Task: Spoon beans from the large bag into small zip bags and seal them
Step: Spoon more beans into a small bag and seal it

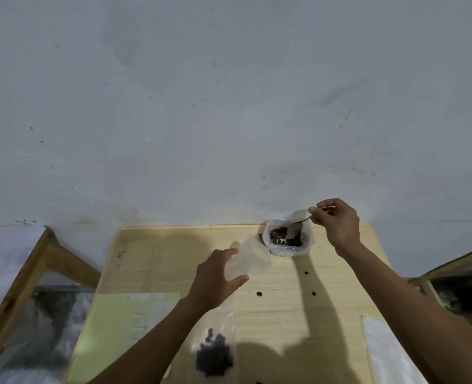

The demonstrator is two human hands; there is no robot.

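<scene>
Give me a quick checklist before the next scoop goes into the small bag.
1. Spoon gripped by right hand: ok.
2. Spoon bowl down in the large bag: ok.
3. Beans on the spoon: cannot tell.
4. Small bag held by left hand: ok.
5. Small bag mouth open wide enough: cannot tell.
6. Table free of spilled beans: not ok, loose beans lie on it.

Pale grey-white wall (229,106) fills the far side, w/ scuffs & small dark specks. Light wood table (151,261) pushed against it — arm shadows fall across the top. Wooden frame (21,278) at left, another (456,261) at right.
</scene>
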